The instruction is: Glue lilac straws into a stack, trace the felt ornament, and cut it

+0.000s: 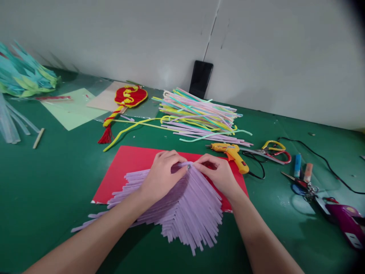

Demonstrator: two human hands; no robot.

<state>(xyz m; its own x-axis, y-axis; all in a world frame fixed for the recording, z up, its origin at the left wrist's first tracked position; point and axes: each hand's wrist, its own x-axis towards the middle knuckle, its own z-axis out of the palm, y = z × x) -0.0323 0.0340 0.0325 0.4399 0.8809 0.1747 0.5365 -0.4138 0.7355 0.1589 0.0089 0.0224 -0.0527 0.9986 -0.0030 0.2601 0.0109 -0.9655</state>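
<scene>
Lilac pipe cleaners (196, 209) lie side by side in a slanted, feather-like fan, with a V-shaped seam down the middle. The fan rests partly on a red sheet (125, 161) and overhangs its near edge. At its top, my left hand (163, 173) pinches a pipe cleaner between thumb and fingers. Just to the right, my right hand (218, 176) also pinches that top pipe cleaner, its fingertips close to the left thumb. A yellow hot glue gun (232, 151) lies beyond my right hand, partly over the sheet's right side.
Loose coloured pipe cleaners (199, 116) are heaped behind the sheet, before a phone (201, 80) leaning on the wall. A red and yellow fan ornament (128, 97) lies left. Scissors (275, 152), a black cord (319, 156) and a purple tool (343, 219) are on the right.
</scene>
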